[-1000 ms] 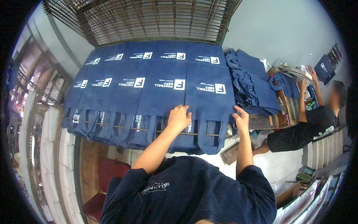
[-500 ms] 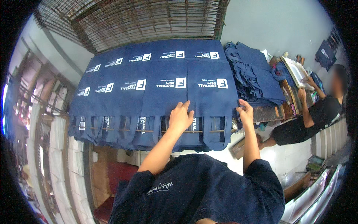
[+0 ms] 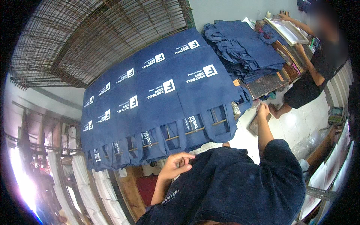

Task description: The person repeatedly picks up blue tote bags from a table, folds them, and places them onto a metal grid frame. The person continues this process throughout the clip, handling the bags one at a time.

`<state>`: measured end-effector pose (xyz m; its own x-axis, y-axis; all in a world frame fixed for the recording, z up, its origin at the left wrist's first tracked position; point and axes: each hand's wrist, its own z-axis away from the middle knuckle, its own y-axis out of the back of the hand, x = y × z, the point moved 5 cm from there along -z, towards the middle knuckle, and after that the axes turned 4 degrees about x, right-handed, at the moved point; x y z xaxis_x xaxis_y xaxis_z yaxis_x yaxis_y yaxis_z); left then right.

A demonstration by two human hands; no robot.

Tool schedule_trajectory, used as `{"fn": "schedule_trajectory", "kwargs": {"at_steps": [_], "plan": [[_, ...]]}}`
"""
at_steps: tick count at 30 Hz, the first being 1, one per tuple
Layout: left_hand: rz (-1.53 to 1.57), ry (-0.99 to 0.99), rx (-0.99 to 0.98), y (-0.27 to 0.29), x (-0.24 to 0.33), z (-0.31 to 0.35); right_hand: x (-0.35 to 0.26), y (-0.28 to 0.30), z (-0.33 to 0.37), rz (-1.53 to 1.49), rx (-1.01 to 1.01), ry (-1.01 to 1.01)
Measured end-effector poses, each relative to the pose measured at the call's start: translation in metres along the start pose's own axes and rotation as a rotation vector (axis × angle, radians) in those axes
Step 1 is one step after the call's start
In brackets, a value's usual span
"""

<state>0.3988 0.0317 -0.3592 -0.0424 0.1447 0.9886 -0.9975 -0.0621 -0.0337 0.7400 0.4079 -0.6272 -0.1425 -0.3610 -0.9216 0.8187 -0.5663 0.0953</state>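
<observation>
Navy cloth bags [image 3: 161,108] with white prints lie flat in overlapping rows across the work surface in front of me. Their strap handles [image 3: 180,140] hang along the near edge, with thin sticks running among them. My left hand [image 3: 175,165] is raised close to my shirt, below the near edge of the bags and apart from them. Its fingers are curled with nothing visible in them. Out to the right, beyond the corner of the bags, is my right hand [image 3: 263,110]. Its fingers are drawn together, and whether they hold anything is hidden.
A pile of navy bags [image 3: 240,48] lies on a dark wooden table [image 3: 264,88] at the right. Beyond it, a co-worker [image 3: 305,90] handles a pale framed screen [image 3: 288,32]. A wire rack [image 3: 93,33] stands behind the bags. Shelving with white stacks [image 3: 80,172] is at left.
Both hands have come away from the bags. My left hand has drawn back toward my body and curled; the right has moved outward to the right. The view has turned and tilted.
</observation>
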Motion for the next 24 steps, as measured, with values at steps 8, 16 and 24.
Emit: {"fn": "schedule_trajectory", "kwargs": {"at_steps": [8, 16, 24], "plan": [[0.310, 0.296, 0.130, 0.002, -0.099, 0.049, 0.204, 0.123, -0.005, 1.031, -0.890, -0.261], [0.213, 0.413, 0.280, 0.016, -0.309, 0.088, 0.182, 0.092, -0.088, 1.147, -0.561, 0.131], [0.057, 0.632, 0.422, 0.044, -0.380, 0.120, 0.130, 0.101, -0.069, 0.603, -0.452, -0.392]]}}
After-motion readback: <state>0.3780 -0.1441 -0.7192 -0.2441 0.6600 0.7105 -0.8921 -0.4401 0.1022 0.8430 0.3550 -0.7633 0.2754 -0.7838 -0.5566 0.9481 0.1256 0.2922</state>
